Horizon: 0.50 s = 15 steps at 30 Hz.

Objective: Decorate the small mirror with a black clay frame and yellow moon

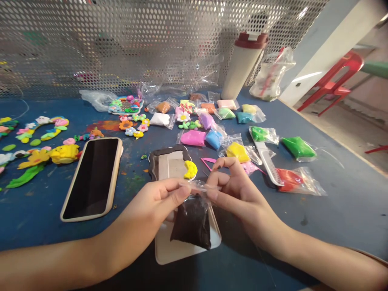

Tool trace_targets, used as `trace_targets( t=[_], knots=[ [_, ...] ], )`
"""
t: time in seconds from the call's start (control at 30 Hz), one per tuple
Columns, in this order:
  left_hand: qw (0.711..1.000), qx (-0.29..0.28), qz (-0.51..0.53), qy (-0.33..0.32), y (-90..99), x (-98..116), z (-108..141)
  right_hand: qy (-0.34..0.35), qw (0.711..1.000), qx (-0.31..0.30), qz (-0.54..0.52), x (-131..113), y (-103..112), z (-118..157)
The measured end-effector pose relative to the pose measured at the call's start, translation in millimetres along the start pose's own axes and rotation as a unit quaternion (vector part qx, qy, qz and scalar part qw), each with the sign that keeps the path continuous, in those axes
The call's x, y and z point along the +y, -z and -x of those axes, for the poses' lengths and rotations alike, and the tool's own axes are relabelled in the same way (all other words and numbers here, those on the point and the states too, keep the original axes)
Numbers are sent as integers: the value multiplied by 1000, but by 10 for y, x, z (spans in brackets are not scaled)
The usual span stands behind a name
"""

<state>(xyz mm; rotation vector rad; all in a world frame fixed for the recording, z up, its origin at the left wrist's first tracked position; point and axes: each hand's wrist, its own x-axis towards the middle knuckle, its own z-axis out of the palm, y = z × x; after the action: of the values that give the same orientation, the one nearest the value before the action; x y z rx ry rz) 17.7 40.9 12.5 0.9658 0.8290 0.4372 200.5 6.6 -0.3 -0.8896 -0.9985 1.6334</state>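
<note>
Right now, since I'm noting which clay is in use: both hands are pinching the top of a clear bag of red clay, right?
Not quite: the clay in the clear plastic bag is nearly black, not red, as the head view shows. The rest stands: the left hand and right hand are pinching the top of the bag.

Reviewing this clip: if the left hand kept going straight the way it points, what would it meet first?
The left hand would first meet the clear plastic bag of dark clay it already pinches, then probably the right hand, though depth is unclear.
</note>
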Motion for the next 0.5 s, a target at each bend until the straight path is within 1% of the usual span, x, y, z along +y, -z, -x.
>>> trace_targets(
  t=[0.2,0.27,0.4,0.5],
  knots=[
    [1000,-14,22,3,-21,41,46,6,1000,2,-14,-17,13,34],
    [1000,-5,11,3,-37,53,55,11,1000,4,-14,-24,4,40],
    [995,47,-84,-21,-47,54,46,15,999,-7,32,-17,-20,42],
    [986,69,-140,-50,-55,51,16,17,995,-27,89,6,-32,44]
  ],
)
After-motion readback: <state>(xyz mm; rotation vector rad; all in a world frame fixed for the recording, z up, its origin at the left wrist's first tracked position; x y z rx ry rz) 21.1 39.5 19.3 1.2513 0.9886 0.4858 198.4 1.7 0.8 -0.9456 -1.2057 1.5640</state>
